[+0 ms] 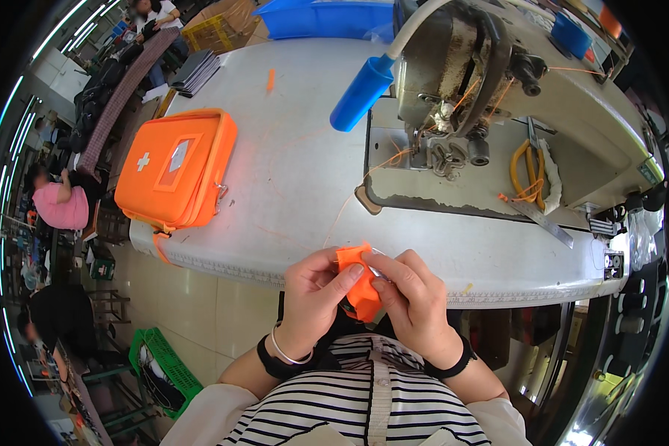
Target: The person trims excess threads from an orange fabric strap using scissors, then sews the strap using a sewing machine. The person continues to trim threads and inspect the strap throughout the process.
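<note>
One head-worn fisheye view, looking steeply down, close above the striped shirt [312, 416] at six o'clock, tabletop [290, 186] toward twelve, sewing machine [565, 93] near two

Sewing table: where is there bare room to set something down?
The widest mostly bare patch of tabletop lies between the orange case and the sewing machine. Crowded: the right side, around the yellow-handled tool; the front edge, where left hand and right hand hold orange fabric.
</note>
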Available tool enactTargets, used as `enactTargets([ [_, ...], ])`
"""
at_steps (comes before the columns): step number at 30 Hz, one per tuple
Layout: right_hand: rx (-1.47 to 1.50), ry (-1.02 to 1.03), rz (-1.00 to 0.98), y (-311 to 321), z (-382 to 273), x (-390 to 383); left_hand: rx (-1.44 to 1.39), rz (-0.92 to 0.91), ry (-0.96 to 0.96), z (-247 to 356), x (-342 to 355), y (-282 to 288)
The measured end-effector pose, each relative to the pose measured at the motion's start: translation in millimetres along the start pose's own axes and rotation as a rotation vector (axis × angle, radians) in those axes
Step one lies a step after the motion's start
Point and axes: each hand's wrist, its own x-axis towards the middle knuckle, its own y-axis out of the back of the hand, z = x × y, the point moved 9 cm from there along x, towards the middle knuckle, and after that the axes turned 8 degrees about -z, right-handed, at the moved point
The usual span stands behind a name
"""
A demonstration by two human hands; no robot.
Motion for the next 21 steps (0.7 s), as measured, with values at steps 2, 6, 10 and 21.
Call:
enactTargets([
  [2,0.219,-0.038,-0.034,-1.1,7.2,-0.4,-0.04,-0.019,0.002,0.7,-0.2,-2.2],
  [6,0.64,-0.024,-0.088,-4.4,-1.9,0.8,-0.153,-0.072,0.058,-8.4,3.7,-4.5],
  [10,0.716,-0.009,-0.084,-2.2,-3.9,2.4,-0.125,-0.036,0.038,-6.5,2.7,-2.7],
  [21,-0.115,0.1,0.042,3.0,-20.1,14.9,0.139,-0.014,-0.147,31.1,0.2,3.8],
])
